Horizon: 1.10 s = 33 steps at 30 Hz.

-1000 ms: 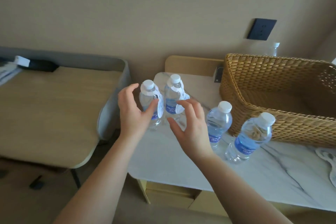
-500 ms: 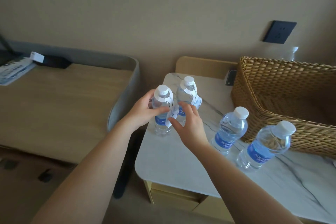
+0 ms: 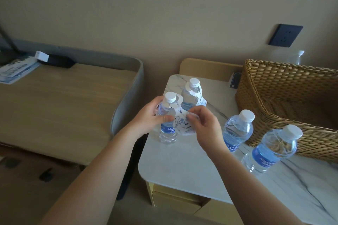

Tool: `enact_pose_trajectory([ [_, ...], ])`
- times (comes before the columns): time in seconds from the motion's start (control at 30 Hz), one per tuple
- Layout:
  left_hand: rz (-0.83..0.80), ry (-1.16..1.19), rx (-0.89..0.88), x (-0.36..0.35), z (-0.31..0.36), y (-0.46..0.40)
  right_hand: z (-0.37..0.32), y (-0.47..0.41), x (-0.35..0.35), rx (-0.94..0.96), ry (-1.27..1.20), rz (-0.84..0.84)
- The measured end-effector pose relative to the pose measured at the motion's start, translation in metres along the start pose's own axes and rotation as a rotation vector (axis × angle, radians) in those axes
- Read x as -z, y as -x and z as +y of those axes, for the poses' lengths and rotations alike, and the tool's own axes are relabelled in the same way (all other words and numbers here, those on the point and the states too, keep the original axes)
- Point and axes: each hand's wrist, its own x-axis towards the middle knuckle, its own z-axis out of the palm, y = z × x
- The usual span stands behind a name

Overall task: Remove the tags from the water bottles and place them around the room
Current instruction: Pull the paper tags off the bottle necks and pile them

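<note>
Marble top (image 3: pixel 182 166): white with grey veins, carries four water bottles and a wicker basket (image 3: pixel 285 107).
Near bottle (image 3: pixel 167 120): upright at the top's left edge, white cap, blue label, a white printed tag (image 3: pixel 182 124) hanging from its neck.
Left hand (image 3: pixel 148 118): fingers curled round the near bottle's body, thumb across its front.
Right hand (image 3: pixel 204 127): thumb and fingers pinch the tag's right side, just beside the bottle.
Second bottle (image 3: pixel 191 95): upright right behind the near one, its own tag (image 3: pixel 200 99) on the neck.
Third bottle (image 3: pixel 237 129): right of the hands, by the basket, no tag seen.
Fourth bottle (image 3: pixel 272 149): furthest right, against the basket's front wall, no tag seen.
Wooden table (image 3: pixel 60 106): to the left, papers (image 3: pixel 15 70) at its far corner.
Socket (image 3: pixel 285 35): dark, on the wall above the basket.
</note>
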Motion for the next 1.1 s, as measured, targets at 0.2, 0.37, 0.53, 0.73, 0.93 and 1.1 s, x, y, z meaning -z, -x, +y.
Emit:
enact_pose_trajectory([
  [0.2, 0.011, -0.021, 0.011, 0.001, -0.004, -0.003, -0.031, -0.016, -0.001, 0.046, 0.059, 0.015],
  [0.37, 0.045, -0.072, -0.019, -0.003, -0.001, -0.001, -0.046, -0.021, -0.004, 0.020, 0.071, 0.047],
  [0.53, 0.092, -0.161, -0.070, -0.014, 0.004, 0.004, -0.055, -0.012, 0.006, 0.060, 0.036, 0.134],
  [0.73, 0.593, -0.462, -0.427, -0.044, 0.045, 0.021, -0.063, 0.015, 0.061, 0.092, 0.009, 0.285],
  [0.93, 0.561, -0.565, -0.670, -0.127, 0.106, 0.027, -0.061, 0.055, 0.146, 0.142, -0.021, 0.453],
  [1.1, 0.349, -0.545, -0.744, -0.232, 0.128, 0.027, -0.040, 0.093, 0.239, 0.104, 0.004, 0.589],
])
